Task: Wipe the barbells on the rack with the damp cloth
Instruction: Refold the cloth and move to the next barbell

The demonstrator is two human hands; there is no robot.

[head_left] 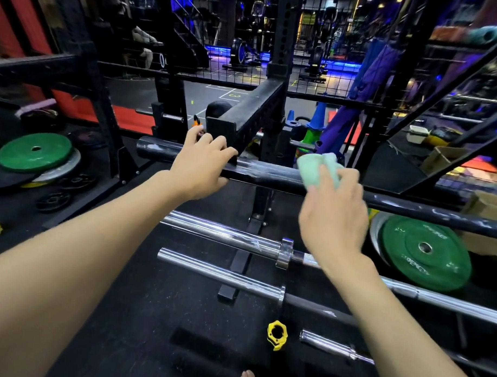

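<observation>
A black barbell [264, 174] lies across the top of the rack, its dark sleeve streaked with wet marks. My left hand [200, 165] grips this bar near its left end, fingers curled over the top. My right hand [335, 214] holds a pale green damp cloth [317, 168] wrapped against the same bar, just right of the rack post. Below it rest two chrome barbells [226, 235] [219, 273], one above the other. A third chrome bar end [329, 345] lies lowest, near the floor.
A black rack beam [255, 109] runs away from the bar's left part. Green weight plates lie at left [34, 151] and lean at right [425, 251]. A yellow collar [277, 334] sits on the black floor. Cones and cardboard boxes stand at the right.
</observation>
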